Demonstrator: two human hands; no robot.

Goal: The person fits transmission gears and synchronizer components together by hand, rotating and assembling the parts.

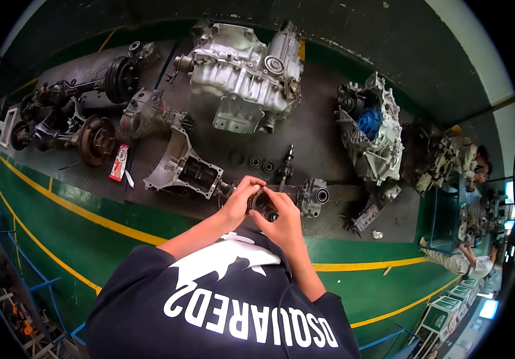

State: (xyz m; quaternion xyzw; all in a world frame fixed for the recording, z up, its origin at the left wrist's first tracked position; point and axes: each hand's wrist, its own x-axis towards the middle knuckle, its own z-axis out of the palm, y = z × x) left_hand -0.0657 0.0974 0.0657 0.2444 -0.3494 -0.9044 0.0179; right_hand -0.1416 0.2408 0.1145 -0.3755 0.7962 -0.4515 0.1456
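"Anything inside the open castings?"

"The bell-shaped housing on the bench had a dark hollow; I couldn't make out its contents. Well to its right, a rough, pale casting had a smooth blue round part seated in its cavity."

"And the hands?"

"Both reached to just right of the housing, close together, fingers bent and fingertips nearly meeting. The left hand curved in from one side, the right hand from the other, its thumb tucked inward."

"Was the grip released?"

"No, both hands were grasping a dark, round metal part, to the right of the housing's near end. Fingers hid much of it."

"What else lay to the housing's right?"

"Two ring-shaped bearings and a dark, stepped shaft. To its left was a glossy red-and-white packet; I couldn't see inside."
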